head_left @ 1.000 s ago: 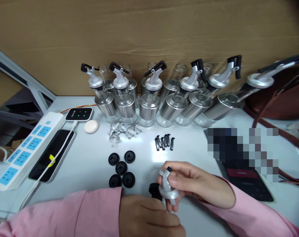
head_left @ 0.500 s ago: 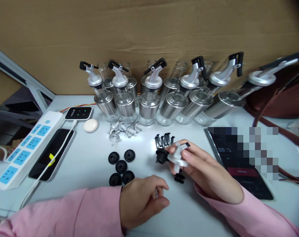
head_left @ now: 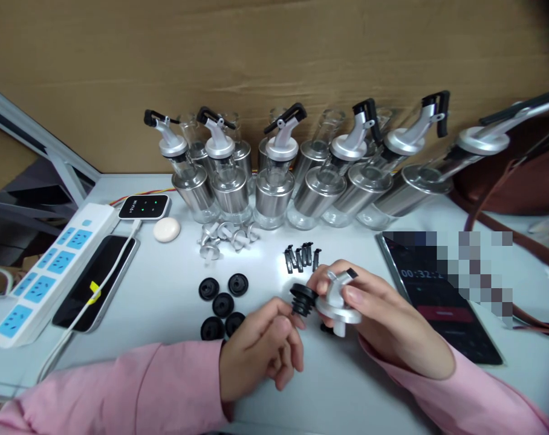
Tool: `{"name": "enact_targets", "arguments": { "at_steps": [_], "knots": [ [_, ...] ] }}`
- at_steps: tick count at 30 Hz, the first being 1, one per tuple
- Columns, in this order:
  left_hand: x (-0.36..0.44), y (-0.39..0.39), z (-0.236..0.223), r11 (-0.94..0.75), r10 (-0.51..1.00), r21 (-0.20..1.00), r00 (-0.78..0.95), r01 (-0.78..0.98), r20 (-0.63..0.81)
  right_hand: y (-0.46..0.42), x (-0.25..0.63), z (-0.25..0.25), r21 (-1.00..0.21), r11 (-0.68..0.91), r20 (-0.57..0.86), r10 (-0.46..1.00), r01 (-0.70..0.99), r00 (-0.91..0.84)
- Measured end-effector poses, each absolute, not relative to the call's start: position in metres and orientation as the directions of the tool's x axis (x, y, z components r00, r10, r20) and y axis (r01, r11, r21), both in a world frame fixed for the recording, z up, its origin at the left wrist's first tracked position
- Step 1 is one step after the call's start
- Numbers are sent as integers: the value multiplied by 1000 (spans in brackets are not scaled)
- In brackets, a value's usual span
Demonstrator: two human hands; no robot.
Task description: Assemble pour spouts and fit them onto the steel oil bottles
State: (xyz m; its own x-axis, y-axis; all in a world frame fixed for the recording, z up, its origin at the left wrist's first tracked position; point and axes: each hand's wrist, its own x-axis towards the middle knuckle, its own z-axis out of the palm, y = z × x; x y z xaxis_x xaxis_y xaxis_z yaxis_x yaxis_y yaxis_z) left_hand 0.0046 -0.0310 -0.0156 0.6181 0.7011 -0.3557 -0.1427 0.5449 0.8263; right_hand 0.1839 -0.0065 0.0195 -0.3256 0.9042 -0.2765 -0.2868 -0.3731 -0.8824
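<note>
Right hand (head_left: 383,317) grips a silver pour spout (head_left: 335,302), fingers wrapped round its cap, black stopper end (head_left: 303,299) pointing left just above the table (head_left: 165,314). Left hand (head_left: 265,350) is loosely curled, empty as far as I can tell, fingertips touching the stopper. My read: stopper is being seated. Keep the spout steady, push square along its axis, check the ribs sit flush. Outward: five black discs (head_left: 222,304) to the left, small black clips (head_left: 302,258) beyond, loose silver spouts (head_left: 227,238), bottles (head_left: 274,193) at the back.
</note>
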Motion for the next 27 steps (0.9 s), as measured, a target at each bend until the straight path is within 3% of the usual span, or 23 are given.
{"name": "enact_targets", "arguments": {
  "at_steps": [4,10,22,27],
  "knots": [
    [6,-32,-23,457,752,868,605,-194,-261,-5,184,16,-895,-379,-268,878,-234,-396],
    [5,-33,-28,190,919,961,380,-202,-102,-3,183,16,-914,-372,-286,874,-164,-392],
    [3,-32,-29,180,910,962,407,-205,-84,-3,182,16,-913,-383,-297,860,-139,-416],
    [5,-33,-28,117,921,956,390,-268,-4,-2,183,18,-925,-354,-277,877,-140,-392]
  ]
}}
